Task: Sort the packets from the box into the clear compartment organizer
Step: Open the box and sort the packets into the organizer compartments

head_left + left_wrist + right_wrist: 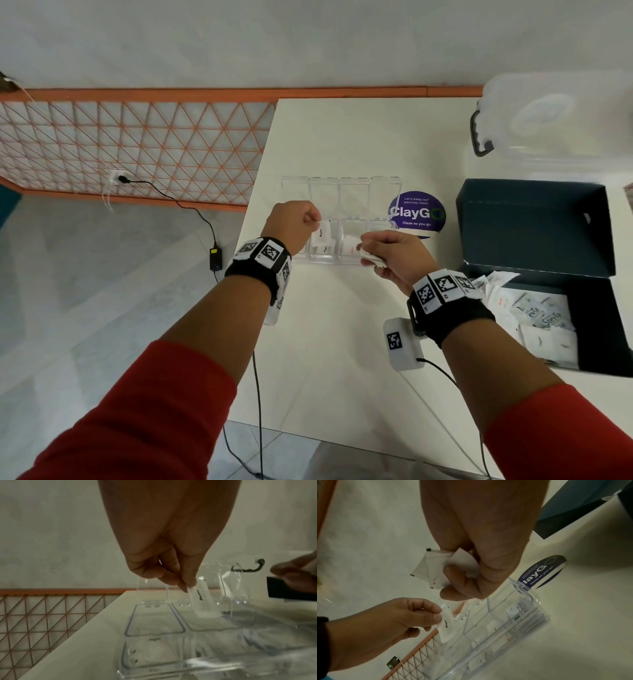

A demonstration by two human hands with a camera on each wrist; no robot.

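Note:
A clear compartment organizer (329, 262) (154, 634) (534, 601) lies on the white table with its lids standing open. My left hand (317, 221) (187, 586) (436, 616) pinches a white pepper packet (322, 236) (202, 601) (447, 628) by its top edge, hanging over the second compartment from the left. My right hand (363, 248) (453, 582) grips several white packets (371, 257) (433, 568) just above the organizer's front middle. To the right, the open dark box (596, 329) holds a heap of loose packets (537, 315). A few packets lie in the near compartments.
A purple ClayGo sign (416, 212) stands behind the organizer's right end. A clear lidded tub (555, 126) sits at the back right. The table's left edge (253, 205) runs close to my left hand; below it are the floor, a power adapter (215, 258) and an orange lattice panel.

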